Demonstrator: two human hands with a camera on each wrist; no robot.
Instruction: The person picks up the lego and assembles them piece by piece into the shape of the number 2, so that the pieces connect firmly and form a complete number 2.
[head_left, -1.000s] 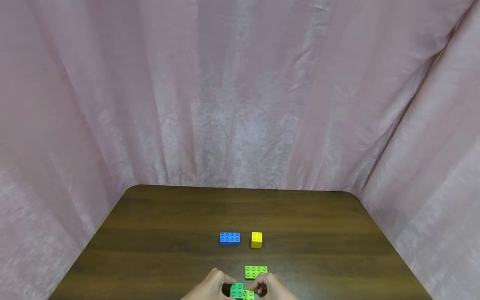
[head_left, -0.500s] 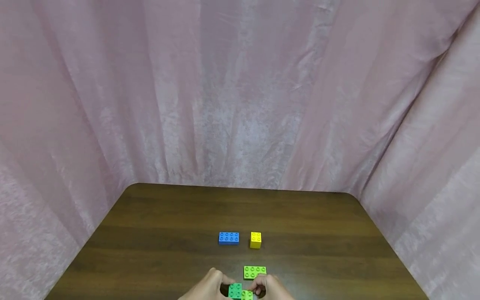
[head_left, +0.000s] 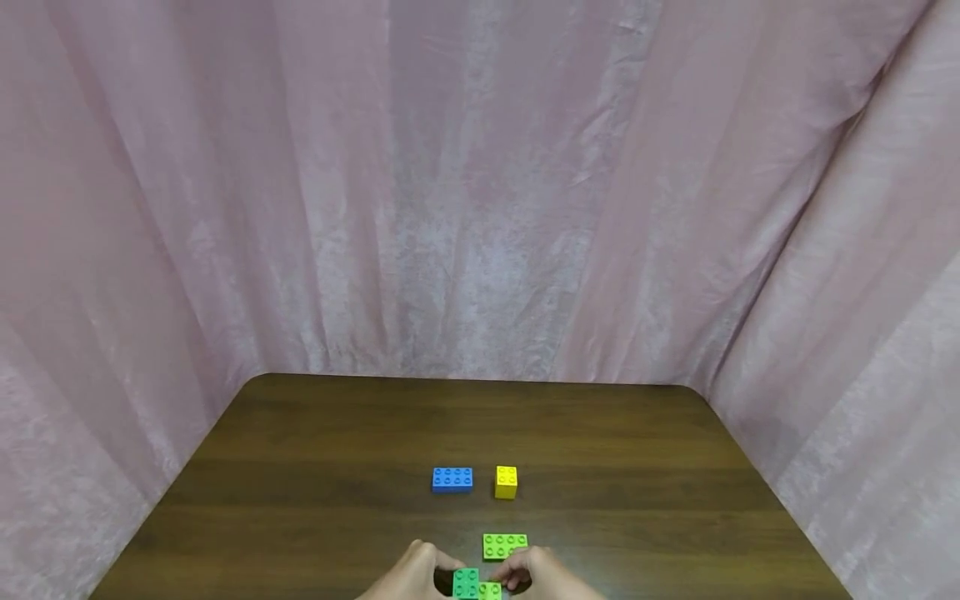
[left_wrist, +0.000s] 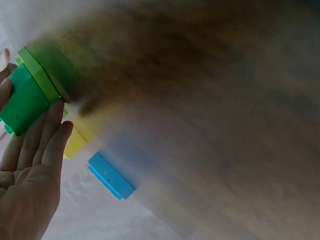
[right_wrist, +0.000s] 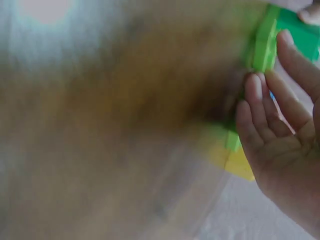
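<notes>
Left hand (head_left: 417, 573) pinching green brick (head_left: 466, 583), right hand (head_left: 543, 575) pinching lime brick (head_left: 490, 591), bricks touching between them

I see the brick pair (head_left: 466, 582) between the left hand (head_left: 412, 573), at nine o'clock, and the right hand (head_left: 544, 575), at three. On the table (head_left: 300, 492), the third brick (head_left: 500, 546) lies at one o'clock; behind it, the fourth brick (head_left: 506, 484) is at twelve, the fifth brick (head_left: 452, 481) at eleven.

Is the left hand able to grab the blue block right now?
Probably not right now: the left hand is holding the green block. The way across to the blue block looks free, though.
</notes>
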